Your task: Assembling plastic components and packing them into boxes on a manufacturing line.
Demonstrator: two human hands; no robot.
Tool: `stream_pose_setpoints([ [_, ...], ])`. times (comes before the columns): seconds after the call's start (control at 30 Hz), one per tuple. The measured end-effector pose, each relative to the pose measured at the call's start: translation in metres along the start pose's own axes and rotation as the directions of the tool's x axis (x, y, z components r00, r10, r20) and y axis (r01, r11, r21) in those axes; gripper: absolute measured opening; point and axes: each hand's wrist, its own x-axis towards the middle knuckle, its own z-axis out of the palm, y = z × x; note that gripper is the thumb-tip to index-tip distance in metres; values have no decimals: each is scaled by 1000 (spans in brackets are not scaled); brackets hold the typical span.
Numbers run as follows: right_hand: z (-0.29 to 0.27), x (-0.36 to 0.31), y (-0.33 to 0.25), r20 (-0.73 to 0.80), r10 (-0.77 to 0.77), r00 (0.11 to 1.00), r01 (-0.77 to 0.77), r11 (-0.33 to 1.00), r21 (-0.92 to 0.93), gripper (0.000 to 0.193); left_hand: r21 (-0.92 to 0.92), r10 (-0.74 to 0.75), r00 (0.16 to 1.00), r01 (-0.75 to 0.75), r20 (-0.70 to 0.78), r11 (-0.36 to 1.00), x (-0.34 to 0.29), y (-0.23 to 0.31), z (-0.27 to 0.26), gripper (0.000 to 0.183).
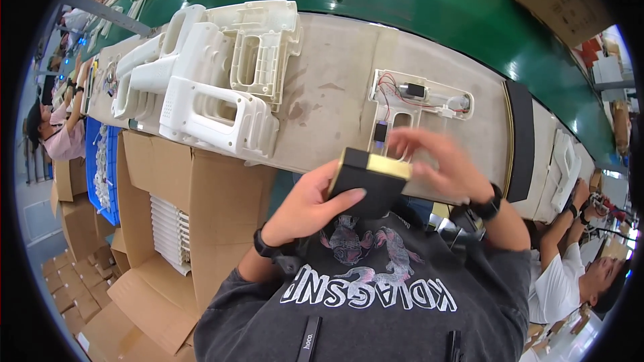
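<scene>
My left hand (310, 202) grips a black foam-like block (371, 191) with a yellow face along its upper edge, thumb flat on the black side. Close to the block's right end is my right hand (443, 164), blurred by motion; whether its fingers hold anything cannot be made out. Just beyond the hands lies an open white plastic gun-shaped shell half (436, 97), hollow side up. Inside it sit a small black motor-like part (412, 90), red wires and a second black part (380, 132) in the handle.
White shells (208, 87) are stacked on the left of the worktable (329, 80). A long black strip (520, 141) lies right. Beyond runs a green conveyor (416, 0) with more shells. Cardboard boxes (228, 194) and a blue bin (102, 171) stand left; a co-worker (570, 275) sits right.
</scene>
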Motion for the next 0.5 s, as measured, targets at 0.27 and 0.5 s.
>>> stream_pose_setpoints([
  [0.27, -34, -156, -5, -469, 456, 757, -74, 772, 631, 72, 571, 396, 915, -365, 75, 735, 3, 66, -18, 44],
  [0.5, -107, -224, 60, -835, 401, 377, -655, 753, 66, 63, 926, 788, 530, 355, -312, 128, -45, 126, -137, 64],
])
